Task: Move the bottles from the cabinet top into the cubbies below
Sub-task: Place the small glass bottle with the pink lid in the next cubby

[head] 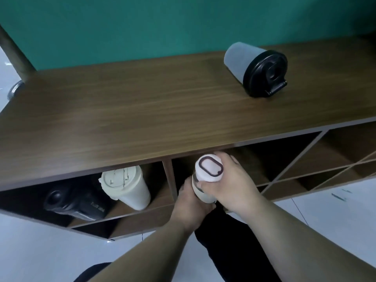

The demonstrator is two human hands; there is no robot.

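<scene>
A white-capped bottle [208, 168] stands upright just in front of the middle cubby [254, 157], held by both hands. My left hand [190, 204] wraps its lower body and my right hand [230, 184] grips it just under the cap. On the wooden cabinet top [132, 110] at the back right stands a grey cup with a black lid [256, 68]. In the left cubby [158, 180] rest a cream cup [126, 186] and a black bottle [73, 200], side by side.
To the right are diagonal-shelved cubbies [325, 163]. A green wall [162, 23] stands behind the cabinet. A dark metal post [14, 51] rises at the far left. White floor tiles [40, 251] lie below, and my dark trouser legs [234, 241] are near the cabinet front.
</scene>
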